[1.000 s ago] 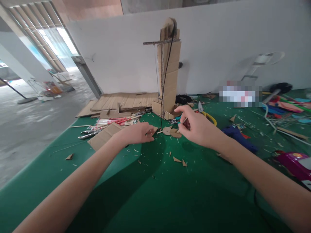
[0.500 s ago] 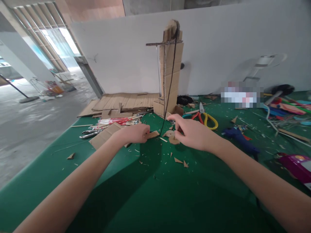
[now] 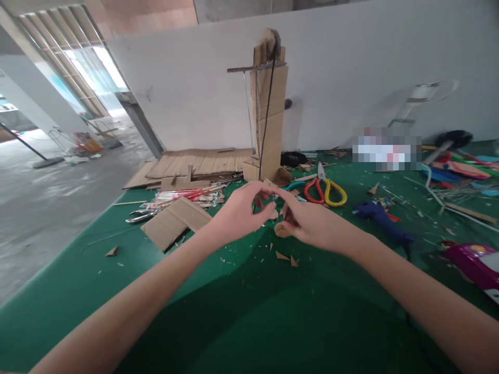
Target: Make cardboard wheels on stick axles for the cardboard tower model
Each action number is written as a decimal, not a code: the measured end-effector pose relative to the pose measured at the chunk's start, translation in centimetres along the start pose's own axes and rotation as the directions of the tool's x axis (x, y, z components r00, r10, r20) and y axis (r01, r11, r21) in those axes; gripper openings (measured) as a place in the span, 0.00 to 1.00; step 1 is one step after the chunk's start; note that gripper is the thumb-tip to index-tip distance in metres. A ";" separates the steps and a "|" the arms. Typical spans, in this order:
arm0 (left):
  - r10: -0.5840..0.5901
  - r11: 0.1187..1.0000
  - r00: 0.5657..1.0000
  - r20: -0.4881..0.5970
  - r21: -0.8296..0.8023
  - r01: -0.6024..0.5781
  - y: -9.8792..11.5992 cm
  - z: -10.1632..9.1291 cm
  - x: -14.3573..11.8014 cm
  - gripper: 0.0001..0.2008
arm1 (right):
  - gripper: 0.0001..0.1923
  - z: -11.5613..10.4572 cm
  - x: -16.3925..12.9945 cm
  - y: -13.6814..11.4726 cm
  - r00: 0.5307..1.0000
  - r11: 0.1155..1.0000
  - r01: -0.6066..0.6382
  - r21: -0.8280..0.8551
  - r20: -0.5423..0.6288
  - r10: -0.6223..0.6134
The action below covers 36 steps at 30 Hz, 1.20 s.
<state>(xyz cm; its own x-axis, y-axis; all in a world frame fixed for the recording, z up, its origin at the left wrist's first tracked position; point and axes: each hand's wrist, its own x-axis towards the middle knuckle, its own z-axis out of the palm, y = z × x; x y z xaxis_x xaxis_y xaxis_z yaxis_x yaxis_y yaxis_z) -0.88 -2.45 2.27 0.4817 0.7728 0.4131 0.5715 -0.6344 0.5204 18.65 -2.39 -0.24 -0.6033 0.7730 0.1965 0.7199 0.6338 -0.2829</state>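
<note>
A tall cardboard tower (image 3: 275, 111) stands upright on the green table, a round cardboard wheel (image 3: 268, 42) at its top. Over the wheel hangs a black cord (image 3: 266, 117), which runs down the tower's front and passes behind my left hand (image 3: 247, 210). The fingers of that hand are curved, its thumb apart from them, and nothing shows in its grasp. My right hand (image 3: 312, 217) points its index finger at my left fingertips. Its thumb and lower fingers close on a small rounded cardboard piece (image 3: 281, 230). Another cardboard scrap (image 3: 274, 214) lies between the hands.
Scissors with red and yellow handles (image 3: 325, 189) lie beyond my right hand, a blue glue gun (image 3: 384, 221) to their right. Left are cardboard sheets (image 3: 166, 226), pliers (image 3: 142, 215) and red-and-white sticks (image 3: 187, 196). A magenta object (image 3: 473, 267) sits at the right edge.
My left hand has moved right and up, close to my right fingertips. The small cardboard strip it held is no longer visible. The rounded piece at my right hand has shifted slightly.
</note>
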 end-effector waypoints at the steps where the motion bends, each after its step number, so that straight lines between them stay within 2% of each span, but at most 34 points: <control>1: 0.003 1.000 1.000 -0.017 -0.031 -0.003 0.3 0.3 0.0 0.11 | 0.32 0.1 -0.2 0.1 1.000 1.000 0.000 0.021 -0.001 0.001; 5: 0.063 0.997 0.996 -0.070 -0.030 -0.065 1.4 1.4 0.4 0.12 | 0.25 0.5 -0.5 0.4 0.999 0.998 0.022 0.060 -0.025 -0.020; 8: 0.114 0.993 0.993 -0.040 0.045 -0.113 1.9 2.1 0.9 0.08 | 0.20 0.9 -0.7 0.8 0.994 0.998 0.045 0.038 -0.098 -0.041; 11: 0.171 0.980 0.985 -0.031 0.103 -0.167 2.0 2.5 1.0 0.09 | 0.17 1.1 -0.7 1.2 0.996 0.997 0.034 0.064 -0.081 -0.028; 13: 0.172 0.982 0.984 -0.050 0.092 -0.167 1.8 2.7 0.8 0.09 | 0.19 1.1 -0.8 1.3 0.998 0.997 0.019 0.078 -0.054 -0.015; 17: 0.089 0.996 0.989 -0.116 0.004 -0.090 0.8 3.3 0.5 0.03 | 0.32 1.0 -0.9 1.0 0.999 0.991 -0.004 0.134 -0.051 0.011; 21: 0.006 0.998 1.000 -0.031 -0.060 -0.008 -0.1 4.0 0.8 0.01 | 0.39 0.8 -0.9 0.7 0.995 0.987 -0.074 0.140 -0.057 0.083; 25: 0.020 0.998 1.000 -0.009 -0.055 -0.021 -0.2 4.3 1.0 0.06 | 0.40 0.6 -0.9 0.7 0.995 0.981 -0.085 0.177 -0.044 0.094; 31: -0.011 0.995 1.000 -0.017 -0.097 0.009 -0.7 4.6 0.5 0.08 | 0.38 0.8 -0.9 1.4 0.994 0.924 -0.075 0.374 -0.047 0.100; 36: -0.020 0.993 0.999 -0.045 -0.118 0.015 -1.5 5.4 -0.2 0.04 | 0.35 1.1 -0.8 1.4 0.992 0.916 -0.062 0.396 -0.075 0.099</control>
<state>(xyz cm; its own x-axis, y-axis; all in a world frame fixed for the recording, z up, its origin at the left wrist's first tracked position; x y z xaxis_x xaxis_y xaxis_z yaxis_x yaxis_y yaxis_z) 1.72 -1.68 -2.62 0.4397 0.7854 0.4356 0.4961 -0.6167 0.6111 19.81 -2.16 -1.89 -0.5012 0.8321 0.2374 0.5609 0.5213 -0.6431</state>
